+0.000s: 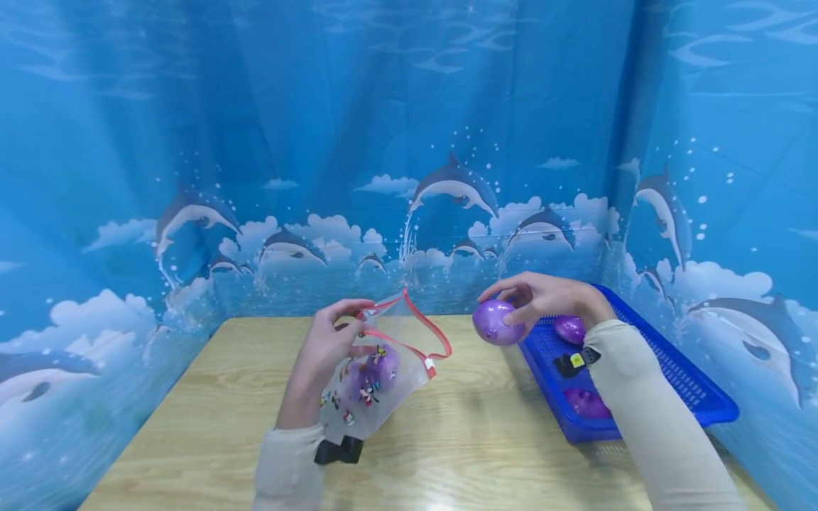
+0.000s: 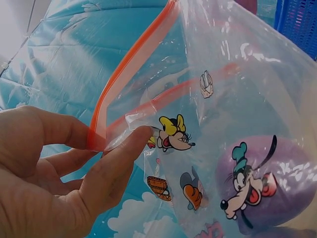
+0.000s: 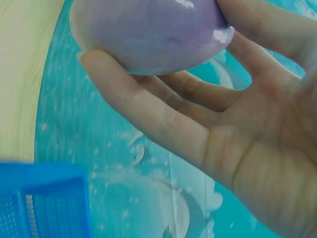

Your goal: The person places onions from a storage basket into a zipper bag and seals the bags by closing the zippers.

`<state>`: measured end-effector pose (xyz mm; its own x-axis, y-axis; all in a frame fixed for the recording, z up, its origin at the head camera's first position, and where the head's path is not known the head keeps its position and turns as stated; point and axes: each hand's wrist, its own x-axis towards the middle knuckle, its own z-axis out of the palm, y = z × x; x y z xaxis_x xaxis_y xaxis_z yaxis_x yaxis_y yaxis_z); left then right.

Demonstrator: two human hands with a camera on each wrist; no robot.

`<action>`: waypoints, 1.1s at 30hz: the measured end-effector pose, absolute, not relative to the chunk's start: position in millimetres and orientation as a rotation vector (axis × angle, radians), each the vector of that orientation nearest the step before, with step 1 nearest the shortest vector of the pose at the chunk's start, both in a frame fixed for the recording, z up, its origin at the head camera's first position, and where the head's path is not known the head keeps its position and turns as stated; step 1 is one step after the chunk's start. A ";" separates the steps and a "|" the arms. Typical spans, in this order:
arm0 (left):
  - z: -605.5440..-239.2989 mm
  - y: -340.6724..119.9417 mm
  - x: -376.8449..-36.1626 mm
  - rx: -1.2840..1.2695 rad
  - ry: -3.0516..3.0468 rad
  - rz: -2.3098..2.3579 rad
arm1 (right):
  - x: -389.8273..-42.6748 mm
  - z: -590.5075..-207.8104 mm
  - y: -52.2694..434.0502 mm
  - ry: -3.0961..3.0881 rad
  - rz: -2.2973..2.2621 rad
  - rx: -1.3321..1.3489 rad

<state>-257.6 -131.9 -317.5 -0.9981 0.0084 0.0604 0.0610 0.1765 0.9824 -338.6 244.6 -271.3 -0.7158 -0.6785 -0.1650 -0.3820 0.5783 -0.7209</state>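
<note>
We are filling: our left hand [image 1: 322,355] pinches the bag [image 1: 377,369] open, our right hand [image 1: 543,301] grips an egg [image 1: 497,323]; next, it needs lowering inside.

Light wood-grain counter [image 1: 447,440]. A blue plastic tray [image 1: 693,387] lies directly on its right side, near the far edge, with purple eggs [image 1: 586,402] inside it.

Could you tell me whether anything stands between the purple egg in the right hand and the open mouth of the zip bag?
Nothing visible does: the purple egg and the zip bag mouth have only bare table between.
</note>
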 end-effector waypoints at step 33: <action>-317.9 -129.7 -256.9 -0.071 -2.374 -2.003 | -319.5 -259.2 150.7 2.333 -0.862 -1.076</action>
<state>-256.9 -129.7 -317.9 -0.9984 0.0125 0.0557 0.0570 0.1677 0.9842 -319.5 150.7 -259.2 -0.6076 -0.7852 -0.1192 -0.5193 0.5063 -0.6884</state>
